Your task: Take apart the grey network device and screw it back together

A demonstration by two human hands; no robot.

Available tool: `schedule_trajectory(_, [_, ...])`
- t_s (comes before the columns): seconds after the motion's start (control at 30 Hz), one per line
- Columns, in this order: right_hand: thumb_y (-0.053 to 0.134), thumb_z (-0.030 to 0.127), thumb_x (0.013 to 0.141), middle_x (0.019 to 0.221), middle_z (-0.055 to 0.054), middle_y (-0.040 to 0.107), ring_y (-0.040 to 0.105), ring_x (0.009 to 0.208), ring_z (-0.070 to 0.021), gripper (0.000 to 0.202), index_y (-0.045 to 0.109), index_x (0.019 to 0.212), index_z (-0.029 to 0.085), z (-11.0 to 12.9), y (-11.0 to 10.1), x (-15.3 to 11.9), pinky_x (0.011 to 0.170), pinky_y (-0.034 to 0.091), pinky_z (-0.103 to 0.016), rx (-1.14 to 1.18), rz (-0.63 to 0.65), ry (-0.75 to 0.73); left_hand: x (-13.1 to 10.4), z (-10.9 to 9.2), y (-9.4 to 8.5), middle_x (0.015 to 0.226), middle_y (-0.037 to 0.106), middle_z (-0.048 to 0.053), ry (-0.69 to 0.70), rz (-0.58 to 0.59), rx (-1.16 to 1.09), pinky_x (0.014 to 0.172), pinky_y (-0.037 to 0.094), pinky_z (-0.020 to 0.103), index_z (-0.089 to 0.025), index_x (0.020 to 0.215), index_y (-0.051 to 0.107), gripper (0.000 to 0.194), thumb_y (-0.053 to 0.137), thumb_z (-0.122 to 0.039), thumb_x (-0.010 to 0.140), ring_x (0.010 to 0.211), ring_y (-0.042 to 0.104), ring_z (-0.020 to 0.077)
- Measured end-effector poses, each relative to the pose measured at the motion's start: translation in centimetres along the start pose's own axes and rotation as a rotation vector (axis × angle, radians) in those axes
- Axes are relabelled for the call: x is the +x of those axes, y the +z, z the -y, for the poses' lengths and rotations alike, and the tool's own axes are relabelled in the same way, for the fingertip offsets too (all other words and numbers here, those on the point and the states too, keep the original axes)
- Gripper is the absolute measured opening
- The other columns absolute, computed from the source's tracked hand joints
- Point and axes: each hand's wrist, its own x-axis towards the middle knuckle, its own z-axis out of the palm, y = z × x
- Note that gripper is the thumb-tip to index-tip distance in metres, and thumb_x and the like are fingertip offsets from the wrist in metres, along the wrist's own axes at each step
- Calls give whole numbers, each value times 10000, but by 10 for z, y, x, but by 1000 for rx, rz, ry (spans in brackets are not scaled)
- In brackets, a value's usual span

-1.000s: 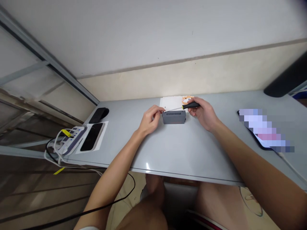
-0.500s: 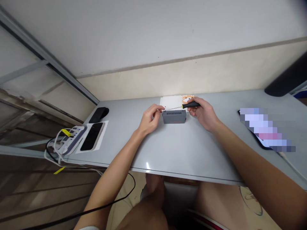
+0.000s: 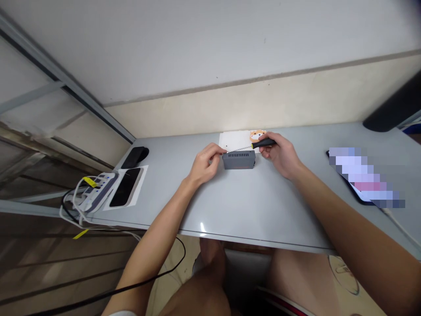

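Observation:
A small dark grey box [image 3: 239, 163] with a row of vent slots stands on the table. My right hand [image 3: 279, 153] is closed around the black handle of a screwdriver [image 3: 263, 143]. The screwdriver's thin shaft slants down to the left over the box, with its tip at the box's upper left corner. At that corner is my left hand [image 3: 208, 163], its fingers bent and drawn together, fingertips by the screwdriver tip. Whatever they pinch is too small to make out. Behind the box lies a white sheet [image 3: 235, 139] with a cartoon animal face [image 3: 258, 135] and a small dark speck.
On the left of the grey table [image 3: 250, 206] are a phone [image 3: 126, 188] on white paper, a black object [image 3: 134, 157] and a power strip [image 3: 98, 193] with cables. A blurred-out phone [image 3: 362, 180] with a white cable lies right. A black cable [image 3: 144, 283] crosses my left forearm.
My right hand and the screwdriver have shifted slightly right, and the tip has slid a little right along the box's top. The left hand and the box stay nearly where they were.

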Motion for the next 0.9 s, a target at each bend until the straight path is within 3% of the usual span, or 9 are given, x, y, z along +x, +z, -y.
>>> schedule_trajectory(0.2, [755, 487, 830, 752, -19, 662, 459, 542, -101, 256, 706, 789, 240, -6, 0, 4, 487, 337, -254, -119, -179, 45, 2, 2, -7, 931, 725, 86, 158, 29, 173, 689, 527, 318, -179, 1018, 750, 349, 428, -71, 939, 777, 659, 196])
schedule_trajectory(0.37, [756, 549, 893, 955, -23, 758, 536, 560, -81, 311, 756, 981, 250, -14, 1, 4, 546, 413, -252, -299, -115, 7, 2, 6, -7, 921, 740, 93, 227, 41, 304, 671, 525, 324, -173, 1046, 763, 312, 475, -120, 939, 737, 651, 201])
schedule_trajectory(0.53, [730, 530, 914, 952, -11, 771, 565, 578, -93, 290, 786, 1005, 260, -22, -2, 5, 612, 434, -277, -445, -73, -43, 1, 17, -6, 934, 742, 93, 261, 31, 336, 661, 521, 325, -188, 1061, 783, 346, 470, -121, 928, 701, 626, 191])
schedule_trajectory(0.73, [734, 531, 913, 554, 30, 595, 565, 587, -163, 304, 813, 1053, 273, -23, -3, 3, 573, 370, -281, -593, -26, -49, -3, 21, -7, 968, 729, 94, 124, 19, 233, 643, 510, 304, -185, 1062, 778, 370, 449, -103, 914, 720, 627, 175])
schedule_trajectory(0.9, [753, 507, 888, 825, -13, 755, 553, 579, -115, 261, 795, 974, 264, -19, -1, 2, 582, 404, -273, -460, -59, -22, -4, 21, -4, 944, 708, 74, 10, -85, 135, 592, 471, 272, -188, 1016, 757, 365, 421, -82, 924, 741, 625, 167])
